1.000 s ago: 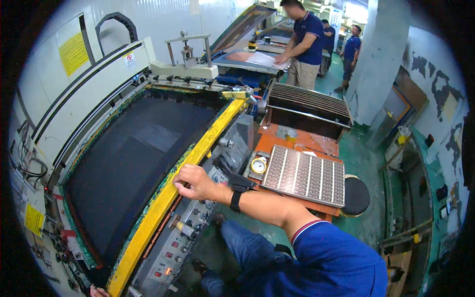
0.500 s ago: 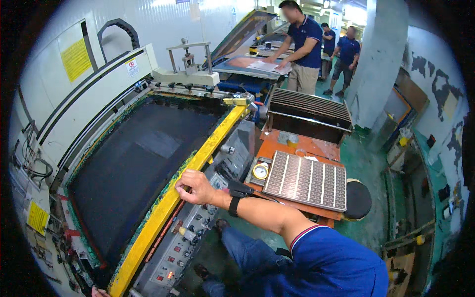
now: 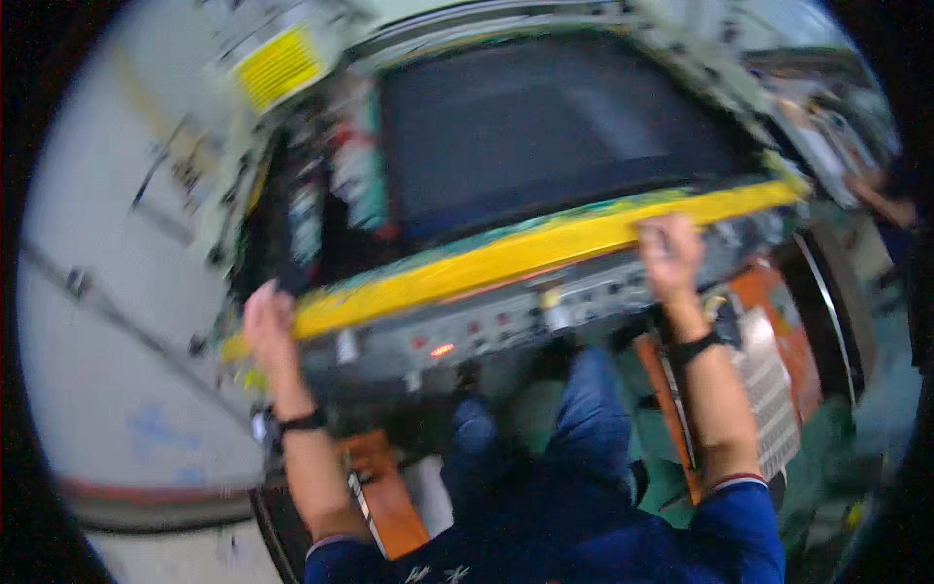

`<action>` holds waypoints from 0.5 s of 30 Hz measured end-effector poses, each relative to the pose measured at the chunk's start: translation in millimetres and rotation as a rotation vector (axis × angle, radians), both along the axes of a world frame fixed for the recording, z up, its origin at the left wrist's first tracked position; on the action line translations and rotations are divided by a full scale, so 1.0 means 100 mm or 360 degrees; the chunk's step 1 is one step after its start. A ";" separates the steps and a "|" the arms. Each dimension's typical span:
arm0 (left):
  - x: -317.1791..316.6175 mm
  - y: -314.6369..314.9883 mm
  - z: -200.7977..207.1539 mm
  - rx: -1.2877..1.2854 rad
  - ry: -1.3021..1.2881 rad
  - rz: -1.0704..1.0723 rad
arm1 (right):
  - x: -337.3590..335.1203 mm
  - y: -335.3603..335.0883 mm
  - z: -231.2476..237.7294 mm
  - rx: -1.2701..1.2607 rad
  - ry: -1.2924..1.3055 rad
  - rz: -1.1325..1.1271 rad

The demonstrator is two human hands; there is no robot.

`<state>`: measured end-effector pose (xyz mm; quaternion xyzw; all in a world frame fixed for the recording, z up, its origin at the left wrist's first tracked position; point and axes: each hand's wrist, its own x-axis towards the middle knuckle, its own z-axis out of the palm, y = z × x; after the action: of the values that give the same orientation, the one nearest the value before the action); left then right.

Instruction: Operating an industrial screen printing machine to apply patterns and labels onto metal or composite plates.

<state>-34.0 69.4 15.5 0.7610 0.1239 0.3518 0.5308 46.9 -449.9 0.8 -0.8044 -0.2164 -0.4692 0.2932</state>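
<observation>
A screen-printing frame with a dark mesh screen [image 3: 525, 127] lies before me, a long yellow bar [image 3: 506, 255] forming its near edge. Near the right part of that bar, my right hand [image 3: 671, 255] is closed over it, fingers curled on its top edge. My left hand [image 3: 270, 321] grips the bar close to its left end, though motion blurs the fingers. Below the bar runs the machine's grey control panel [image 3: 486, 336] with small knobs and a lit red display.
To the right, a flat panel with a pale grid pattern [image 3: 769, 389] rests by an orange board [image 3: 778, 302] and a dark rack [image 3: 827, 302]. Another orange board [image 3: 384, 492] sits low at left. At the far right edge shows another person's arm [image 3: 885, 206].
The view has swung left and down, bringing both my arms into sight. My right hand stays on the yellow bar. The other people have mostly left the picture.
</observation>
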 end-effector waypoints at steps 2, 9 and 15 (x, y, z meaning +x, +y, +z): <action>-0.01 -0.10 0.11 -0.0148 -0.0151 -0.0024 | 0.04 0.02 -0.02 0.0083 0.0064 0.0123; -0.10 0.06 0.09 -0.0220 -0.0220 -0.0012 | 0.07 0.21 -0.07 0.0130 0.0198 0.0240; -0.10 0.08 0.06 -0.0179 -0.0212 -0.0038 | -0.04 0.16 0.01 -0.0021 0.0177 0.0227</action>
<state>-44.4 77.0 21.3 0.7064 0.0987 0.3878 0.5839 42.6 -433.4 1.4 -0.8136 -0.2595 -0.4005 0.3321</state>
